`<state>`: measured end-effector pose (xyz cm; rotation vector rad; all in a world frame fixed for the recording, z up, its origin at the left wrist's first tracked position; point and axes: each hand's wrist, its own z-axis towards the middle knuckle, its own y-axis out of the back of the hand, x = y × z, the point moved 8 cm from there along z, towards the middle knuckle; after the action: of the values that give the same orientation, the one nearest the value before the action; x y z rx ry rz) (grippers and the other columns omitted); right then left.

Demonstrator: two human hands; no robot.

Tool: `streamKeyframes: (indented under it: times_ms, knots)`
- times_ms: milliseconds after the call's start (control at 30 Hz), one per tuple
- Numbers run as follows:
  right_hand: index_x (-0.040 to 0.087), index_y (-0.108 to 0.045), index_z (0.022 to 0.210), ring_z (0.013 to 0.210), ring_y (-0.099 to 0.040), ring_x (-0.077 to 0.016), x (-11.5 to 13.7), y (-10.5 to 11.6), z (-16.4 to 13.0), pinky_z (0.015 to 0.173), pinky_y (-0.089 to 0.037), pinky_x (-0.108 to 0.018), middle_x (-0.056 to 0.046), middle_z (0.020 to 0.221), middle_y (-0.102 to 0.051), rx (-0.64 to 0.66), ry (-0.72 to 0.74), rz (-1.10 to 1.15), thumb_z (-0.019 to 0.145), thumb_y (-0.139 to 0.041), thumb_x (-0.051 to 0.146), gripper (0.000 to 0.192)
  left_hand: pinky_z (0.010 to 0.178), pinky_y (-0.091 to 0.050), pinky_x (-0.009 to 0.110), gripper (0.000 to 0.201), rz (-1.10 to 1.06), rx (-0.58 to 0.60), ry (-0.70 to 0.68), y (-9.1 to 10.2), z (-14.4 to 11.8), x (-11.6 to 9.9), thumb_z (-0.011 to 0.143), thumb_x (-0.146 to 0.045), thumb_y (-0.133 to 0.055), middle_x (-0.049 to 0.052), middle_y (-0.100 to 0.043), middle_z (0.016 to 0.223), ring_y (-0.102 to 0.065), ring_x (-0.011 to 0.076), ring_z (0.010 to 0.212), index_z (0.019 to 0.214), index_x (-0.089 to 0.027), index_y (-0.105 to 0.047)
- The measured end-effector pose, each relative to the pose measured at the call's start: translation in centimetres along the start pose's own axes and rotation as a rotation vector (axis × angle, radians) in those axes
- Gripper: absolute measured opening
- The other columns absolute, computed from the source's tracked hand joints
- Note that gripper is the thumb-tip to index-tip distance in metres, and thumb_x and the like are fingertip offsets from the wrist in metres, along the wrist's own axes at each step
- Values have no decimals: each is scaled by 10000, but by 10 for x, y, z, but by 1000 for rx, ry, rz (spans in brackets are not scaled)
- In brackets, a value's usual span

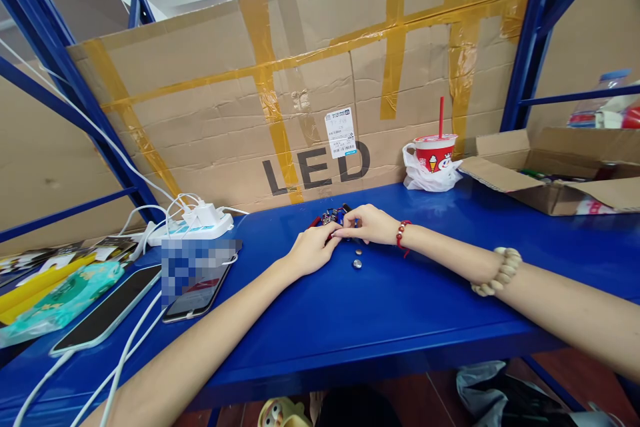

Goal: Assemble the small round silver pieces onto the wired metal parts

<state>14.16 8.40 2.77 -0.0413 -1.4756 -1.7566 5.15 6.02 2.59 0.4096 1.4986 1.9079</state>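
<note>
My left hand rests low over the blue tabletop, its fingers closed around something dark red that is mostly hidden. Thumb and forefinger of my right hand pinch together right at the left fingertips; what is between them is too small to make out. Just behind both hands lies a cluster of small metal, red and blue pieces, partly covered by the fingers. In front of the right hand, a round silver metal piece lies on the table, with a smaller round metal piece behind it.
A red drink cup with a straw stands at the back right, beside an open cardboard box. To the left are a white power strip, two phones with cables, and a green packet. Taped cardboard closes off the back.
</note>
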Motion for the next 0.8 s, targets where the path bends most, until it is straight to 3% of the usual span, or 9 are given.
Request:
streamKeyframes:
  times_ms: [800]
  knots:
    - [189,-548,584,507,-497,-87,16,1,-3,488,-280,-188,28,503,-574,13,36,-153,694,-449,592,429,607,-404,233,161,47,21,-13,-2,1,-2,818,-272,-367,-15,-605,818,-565,153,735,913,-237,-491]
